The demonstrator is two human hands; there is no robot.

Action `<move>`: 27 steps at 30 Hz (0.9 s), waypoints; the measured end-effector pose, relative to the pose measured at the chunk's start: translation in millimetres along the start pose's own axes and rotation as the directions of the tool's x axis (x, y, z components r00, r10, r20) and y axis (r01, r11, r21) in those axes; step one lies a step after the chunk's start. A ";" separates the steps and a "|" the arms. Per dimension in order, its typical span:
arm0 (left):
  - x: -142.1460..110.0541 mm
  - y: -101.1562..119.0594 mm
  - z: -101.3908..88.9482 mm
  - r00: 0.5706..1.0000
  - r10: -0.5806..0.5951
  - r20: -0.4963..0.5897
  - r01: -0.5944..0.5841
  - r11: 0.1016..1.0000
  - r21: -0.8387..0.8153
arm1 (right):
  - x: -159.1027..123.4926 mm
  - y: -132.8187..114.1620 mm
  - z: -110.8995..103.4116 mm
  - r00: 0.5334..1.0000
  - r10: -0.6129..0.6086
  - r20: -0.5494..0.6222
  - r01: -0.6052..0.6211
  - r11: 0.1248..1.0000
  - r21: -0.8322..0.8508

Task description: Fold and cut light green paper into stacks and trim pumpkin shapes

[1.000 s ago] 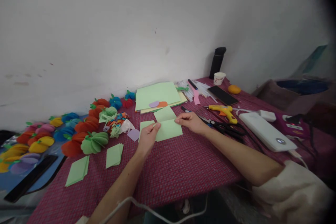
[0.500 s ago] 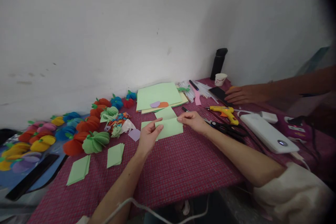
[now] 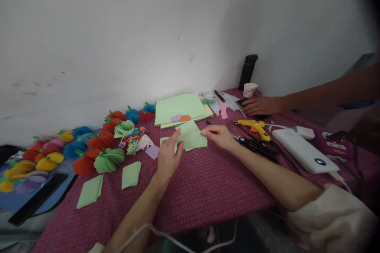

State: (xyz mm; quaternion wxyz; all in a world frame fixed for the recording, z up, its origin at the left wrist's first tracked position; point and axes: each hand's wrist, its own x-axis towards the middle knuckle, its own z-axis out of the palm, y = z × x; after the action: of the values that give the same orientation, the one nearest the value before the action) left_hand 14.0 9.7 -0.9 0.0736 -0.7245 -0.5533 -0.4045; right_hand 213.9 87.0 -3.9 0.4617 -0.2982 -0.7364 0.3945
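Observation:
A light green paper sheet (image 3: 191, 137) lies folded on the red checked tablecloth (image 3: 208, 189) in the middle of the table. My left hand (image 3: 168, 156) rests on its left part with the fingers stretched out flat, the index finger along the fold. My right hand (image 3: 219, 135) pinches the sheet's right edge between thumb and fingers.
Coloured paper fruit (image 3: 97, 142) line the left side by two folded green pieces (image 3: 130, 174). A paper stack (image 3: 178, 107) lies behind. Scissors (image 3: 255, 144), a yellow glue gun (image 3: 255, 126) and a white power bank (image 3: 299, 149) sit to the right. Another person's hand (image 3: 261, 106) reaches onto a dark phone near a cup (image 3: 249, 88) and flask (image 3: 247, 71).
My left hand let go of the sheet's edge and now presses flat on it. Another person's arm came in from the right and moved its hand left over the phone.

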 end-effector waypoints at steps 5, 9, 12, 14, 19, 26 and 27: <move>4.2 0.8 -3.3 0.985 0.163 0.058 -0.171 0.964 0.204 | -2.7 -5.1 2.9 0.992 -0.112 0.050 0.116 0.989 -0.091; 4.3 -0.2 -4.2 0.971 0.219 0.096 -0.237 0.934 0.267 | -3.0 -5.1 3.4 0.991 -0.126 0.042 0.131 0.983 -0.127; 2.9 1.0 -4.7 0.968 0.236 0.081 -0.249 0.933 0.259 | -2.0 -2.5 2.3 0.991 -0.129 0.026 0.131 0.979 -0.158; 0.7 4.5 -4.8 0.981 0.195 0.001 -0.190 0.953 0.237 | -1.6 -1.1 1.5 0.988 -0.153 0.003 0.150 0.967 -0.208; -6.6 20.9 3.4 0.990 -0.070 0.121 0.095 0.972 -0.213 | -6.6 -6.8 3.8 0.928 -0.373 -0.014 0.320 0.813 -0.487; -7.0 32.2 22.6 0.726 -0.459 0.512 0.653 0.224 -0.724 | -22.8 -22.6 24.3 0.785 -0.511 0.349 0.593 0.461 -0.660; -7.4 31.2 23.8 0.708 -0.485 0.513 0.653 0.174 -0.737 | -24.1 -22.6 27.4 0.776 -0.508 0.373 0.607 0.442 -0.661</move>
State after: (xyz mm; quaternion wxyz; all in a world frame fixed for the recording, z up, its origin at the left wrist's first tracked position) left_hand 52.4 5.6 -11.0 -0.5183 -0.4166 -0.4863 -0.5668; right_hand 196.7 47.7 -2.3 0.3539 -0.1775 -0.9123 -0.1043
